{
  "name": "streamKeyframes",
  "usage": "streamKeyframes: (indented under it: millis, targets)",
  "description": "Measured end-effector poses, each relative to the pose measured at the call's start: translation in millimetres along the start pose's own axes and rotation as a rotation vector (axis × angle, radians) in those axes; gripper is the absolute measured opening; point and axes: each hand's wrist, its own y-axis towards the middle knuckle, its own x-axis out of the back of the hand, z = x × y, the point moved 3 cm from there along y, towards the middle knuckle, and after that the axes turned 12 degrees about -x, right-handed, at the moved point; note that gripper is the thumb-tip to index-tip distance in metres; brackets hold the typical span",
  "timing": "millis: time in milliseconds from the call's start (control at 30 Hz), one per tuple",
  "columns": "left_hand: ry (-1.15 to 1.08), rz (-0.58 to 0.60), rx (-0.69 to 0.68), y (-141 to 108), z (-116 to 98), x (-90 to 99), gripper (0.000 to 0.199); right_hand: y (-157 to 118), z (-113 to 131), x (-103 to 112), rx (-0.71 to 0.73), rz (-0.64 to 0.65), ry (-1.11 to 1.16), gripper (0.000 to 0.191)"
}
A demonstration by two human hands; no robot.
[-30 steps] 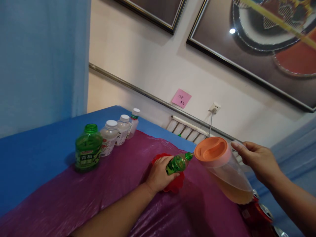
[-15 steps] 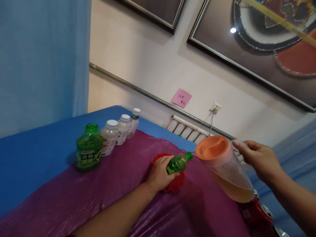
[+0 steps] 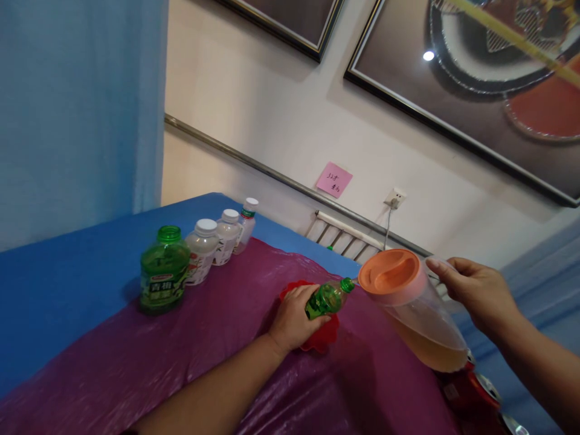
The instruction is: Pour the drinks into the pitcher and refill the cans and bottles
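My left hand (image 3: 294, 323) is wrapped round a small green plastic bottle (image 3: 326, 300), which tilts with its uncapped mouth toward the right. Beneath that hand lies a red scalloped dish (image 3: 328, 335), partly covered by it. My right hand (image 3: 475, 293) grips the handle of a clear plastic pitcher (image 3: 426, 329) with an orange lid (image 3: 388, 270). The pitcher leans left, its lidded top close to the bottle's mouth, and brownish liquid sits in its lower part. Whether liquid flows between the two is too fine to tell.
On the left stand a large green open bottle (image 3: 164, 272) and several white-capped bottles (image 3: 202, 254) in a row. Red cans (image 3: 473, 393) are at lower right. Purple plastic sheeting (image 3: 217, 338) covers part of the blue table (image 3: 58, 284). A radiator (image 3: 348, 229) is behind.
Almost nothing differs. Both hands, the small bottle and the tilted pitcher hold the same places, with only a very slight shift of the view.
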Motion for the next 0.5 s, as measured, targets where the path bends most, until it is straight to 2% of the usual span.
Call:
streamKeyframes:
  millis: [267,500]
  targets:
    - [-0.005,-0.004,-0.006,-0.2,0.1,0.4,0.066,-0.2,0.5,0.3,-0.03,0.005,-0.005,0.063]
    - [-0.012,-0.01,-0.004,-0.4,0.4,0.6,0.067,0.4,-0.8,0.8,-0.048,-0.017,-0.005,0.068]
